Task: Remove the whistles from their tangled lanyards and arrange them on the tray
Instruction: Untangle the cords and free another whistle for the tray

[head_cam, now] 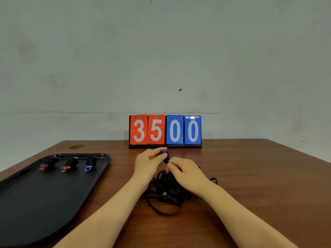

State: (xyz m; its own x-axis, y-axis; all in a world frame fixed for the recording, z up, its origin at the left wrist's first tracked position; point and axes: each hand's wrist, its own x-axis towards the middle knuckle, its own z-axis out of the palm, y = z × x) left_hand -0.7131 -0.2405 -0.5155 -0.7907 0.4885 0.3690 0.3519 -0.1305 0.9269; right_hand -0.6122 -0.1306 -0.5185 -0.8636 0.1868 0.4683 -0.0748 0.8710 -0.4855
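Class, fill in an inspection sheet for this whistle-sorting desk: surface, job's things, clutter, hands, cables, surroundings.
Surface: brown wooden table, small stain near its far left edge.
Job's things: black tray on the left holds two red whistles and one blue whistle in a row; another blue whistle held above the tangled black lanyards.
Clutter: nothing seen.
Hands: left hand and right hand both pinch the held whistle.
Cables: nothing seen.
Surroundings: scoreboard reading 35 00; pale wall.

On the table (250,176) a tray (44,197) lies at the left with three whistles (70,164) in a row at its far end, a lanyard tangle (166,192) right of it, and a scoreboard (165,130) behind.
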